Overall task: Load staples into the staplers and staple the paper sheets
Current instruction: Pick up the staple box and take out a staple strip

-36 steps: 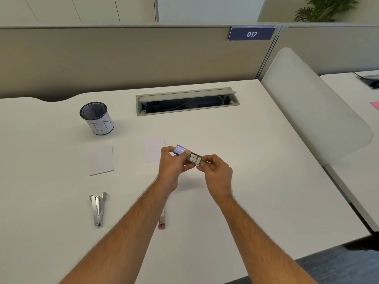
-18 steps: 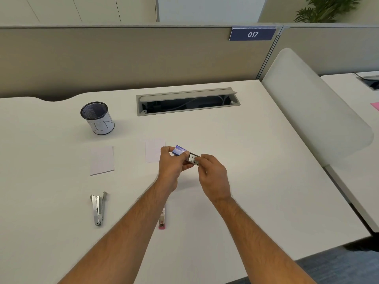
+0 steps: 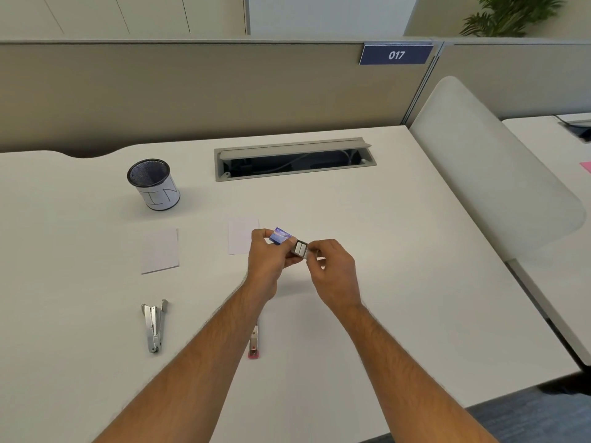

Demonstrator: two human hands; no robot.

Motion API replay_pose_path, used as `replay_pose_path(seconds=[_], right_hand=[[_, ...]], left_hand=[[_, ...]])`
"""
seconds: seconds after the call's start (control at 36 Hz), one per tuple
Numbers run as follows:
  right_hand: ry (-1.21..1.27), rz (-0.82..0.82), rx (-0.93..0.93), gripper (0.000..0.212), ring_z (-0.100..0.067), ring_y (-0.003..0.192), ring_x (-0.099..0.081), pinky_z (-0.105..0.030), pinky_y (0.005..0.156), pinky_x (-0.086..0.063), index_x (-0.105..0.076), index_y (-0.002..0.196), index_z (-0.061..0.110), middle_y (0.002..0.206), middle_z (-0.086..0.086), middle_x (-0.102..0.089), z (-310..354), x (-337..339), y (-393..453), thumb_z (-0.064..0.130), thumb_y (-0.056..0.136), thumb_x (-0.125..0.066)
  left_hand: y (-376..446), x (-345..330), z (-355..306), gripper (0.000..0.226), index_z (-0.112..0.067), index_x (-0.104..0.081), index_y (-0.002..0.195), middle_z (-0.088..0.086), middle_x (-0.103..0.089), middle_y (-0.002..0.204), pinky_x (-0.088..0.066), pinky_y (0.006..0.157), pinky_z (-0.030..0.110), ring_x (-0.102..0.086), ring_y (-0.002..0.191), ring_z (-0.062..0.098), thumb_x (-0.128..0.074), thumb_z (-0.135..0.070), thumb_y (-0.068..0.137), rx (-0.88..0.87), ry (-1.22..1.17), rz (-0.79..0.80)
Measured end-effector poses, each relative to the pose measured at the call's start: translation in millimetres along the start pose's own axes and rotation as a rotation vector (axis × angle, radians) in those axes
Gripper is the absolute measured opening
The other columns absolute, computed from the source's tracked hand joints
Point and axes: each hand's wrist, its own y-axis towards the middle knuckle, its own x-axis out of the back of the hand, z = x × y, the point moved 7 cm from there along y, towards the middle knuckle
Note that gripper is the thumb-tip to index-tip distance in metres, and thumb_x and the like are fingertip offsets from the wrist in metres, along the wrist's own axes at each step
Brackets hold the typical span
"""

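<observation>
Your left hand (image 3: 267,260) grips the blue staple box (image 3: 280,235) above the surface (image 3: 399,251); your right hand (image 3: 332,270) pinches its drawer (image 3: 300,248), slid partly out with staples showing. Two stacks of sheets (image 3: 160,251) lie left, the silver stapler (image 3: 154,324) nearer you, the pink stapler (image 3: 254,343) under your left forearm.

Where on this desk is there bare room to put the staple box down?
Free: the wide stretch right of the hands, between the cable tray and the desk's near edge. Crowded: the left, with mesh cup, two paper sheets and silver stapler.
</observation>
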Motion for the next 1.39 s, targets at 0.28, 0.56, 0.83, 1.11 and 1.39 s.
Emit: replay_pose_path(seconds=[0.28,0.56,0.83,1.11,1.39], right_hand=[[0.134,0.03,-0.102,0.013,-0.006,0.095,-0.063,-0.026,0.076,-0.052,-0.067,0.093,0.021,0.096,0.01,-0.066,-6.1,-2.2,4.8,0.008,0.089,-0.066],[0.161,0.05,-0.185,0.015,-0.004,0.109,-0.048,-0.023,0.081,-0.038,-0.067,0.085,0.03,0.1,0.017,-0.064,-16.6,-1.8,9.1,0.016,0.089,-0.072],[0.526,-0.041,-0.385,0.003,-0.005,0.096,-0.067,-0.026,0.084,-0.044,-0.074,0.088,0.018,0.098,0.009,-0.078,-22.5,14.6,14.3,0.016,0.091,-0.074],[0.895,-0.074,-0.561,0.01,-0.017,0.082,-0.068,-0.034,0.074,-0.057,-0.071,0.1,0.005,0.083,-0.006,-0.071,-32.0,16.2,12.6,0.003,0.094,-0.063],[0.905,0.185,-0.71,0.012,-0.015,0.07,-0.06,-0.028,0.064,-0.052,-0.077,0.097,0.006,0.086,-0.008,-0.068,-57.3,-7.4,-2.9,0.007,0.085,-0.076]], left_hand=[[0.4,0.1,3.0,0.034,-0.017,-0.048,0.108,0.018,-0.071,0.108,-0.066,0.078,0.041,-0.078,0.069,0.02,-0.073,-0.003,0.091,-0.004,-0.012,0.01],[3.4,-0.6,5.4,0.035,-0.016,-0.047,0.111,0.018,-0.073,0.106,-0.065,0.084,0.045,-0.079,0.071,0.023,-0.073,-0.004,0.091,0.013,-0.013,0.019],[5.4,-2.4,2.0,0.035,-0.015,-0.046,0.11,0.02,-0.073,0.106,-0.065,0.084,0.044,-0.078,0.072,0.022,-0.074,-0.005,0.092,0.012,-0.043,0.035],[6.1,-1.0,3.2,0.045,-0.016,-0.042,0.122,0.018,-0.07,0.108,-0.065,0.078,0.039,-0.078,0.072,0.02,-0.073,-0.004,0.092,0.02,-0.075,0.019],[4.8,-2.6,2.9,0.046,-0.013,-0.044,0.127,0.016,-0.071,0.107,-0.065,0.075,0.035,-0.077,0.076,0.02,-0.073,-0.006,0.093,0.027,-0.065,0.019]])
